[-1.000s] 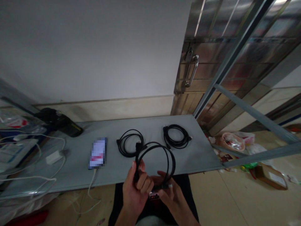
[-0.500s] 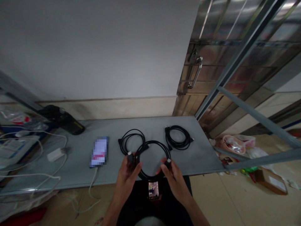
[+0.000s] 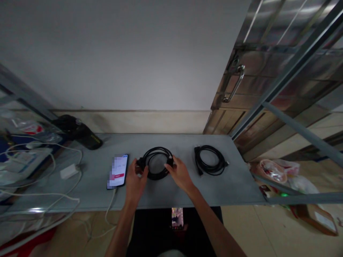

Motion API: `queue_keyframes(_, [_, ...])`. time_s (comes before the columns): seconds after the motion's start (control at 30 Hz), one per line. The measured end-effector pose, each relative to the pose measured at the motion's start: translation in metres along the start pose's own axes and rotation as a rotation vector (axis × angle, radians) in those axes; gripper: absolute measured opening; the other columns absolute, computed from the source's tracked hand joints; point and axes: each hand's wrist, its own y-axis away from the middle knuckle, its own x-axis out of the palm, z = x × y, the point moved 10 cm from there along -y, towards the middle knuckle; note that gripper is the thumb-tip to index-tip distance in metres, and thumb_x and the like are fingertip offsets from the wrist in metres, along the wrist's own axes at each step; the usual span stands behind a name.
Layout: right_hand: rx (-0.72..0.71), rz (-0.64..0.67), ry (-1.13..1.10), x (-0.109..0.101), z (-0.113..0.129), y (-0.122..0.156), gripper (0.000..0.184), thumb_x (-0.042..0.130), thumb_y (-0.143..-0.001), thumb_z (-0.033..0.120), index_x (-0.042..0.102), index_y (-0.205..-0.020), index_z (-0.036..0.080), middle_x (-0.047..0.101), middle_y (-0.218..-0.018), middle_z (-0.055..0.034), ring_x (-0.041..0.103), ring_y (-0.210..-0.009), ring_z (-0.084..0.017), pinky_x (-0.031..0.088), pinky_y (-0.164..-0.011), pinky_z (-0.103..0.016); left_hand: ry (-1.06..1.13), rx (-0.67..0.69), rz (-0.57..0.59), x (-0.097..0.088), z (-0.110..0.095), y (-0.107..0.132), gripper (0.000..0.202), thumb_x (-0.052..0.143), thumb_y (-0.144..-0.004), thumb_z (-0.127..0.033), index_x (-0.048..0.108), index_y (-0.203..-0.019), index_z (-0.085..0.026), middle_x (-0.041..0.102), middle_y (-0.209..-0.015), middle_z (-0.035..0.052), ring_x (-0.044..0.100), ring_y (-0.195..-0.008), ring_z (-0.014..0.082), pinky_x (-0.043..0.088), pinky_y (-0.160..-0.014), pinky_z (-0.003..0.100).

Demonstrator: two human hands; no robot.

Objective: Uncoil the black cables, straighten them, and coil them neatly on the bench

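Both my hands rest on a pile of coiled black cable [image 3: 157, 163] in the middle of the grey table [image 3: 230, 189]. My left hand [image 3: 136, 180] grips the coil's left side with curled fingers. On the coil's right side lies my right hand [image 3: 180, 174], its fingers pressing on the loops. A second coiled black cable [image 3: 210, 164] sits apart to the right, untouched.
A phone [image 3: 118, 171] with a lit screen lies left of the coil, a white lead running off the table's front edge. White charger and cords [image 3: 66, 171] and a black bottle [image 3: 79, 132] are at the left. Another phone [image 3: 177, 217] rests on my lap. Metal door at right.
I carried the coil I held above my lap forward and set it down onto the coil lying mid-table. Both hands moved with it; the view shifted left.
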Motion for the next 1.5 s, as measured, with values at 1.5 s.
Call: queue_keyframes(1.5, [-0.319, -0.417, 0.873, -0.156, -0.047, 0.102, 0.024, 0.052, -0.116, 0.033, 0.069, -0.127, 0.020, 0.078, -0.115, -0.0152, 0.076, -0.103, -0.031, 0.060, -0.095, -0.047, -0.090, 0.427, 0.016, 0.009, -0.049, 0.086, 0.023, 0.063, -0.113, -0.030, 0.069, -0.134, -0.024, 0.074, -0.125, 0.0133, 0.073, -0.119, 0.0319, 0.062, -0.108, 0.053])
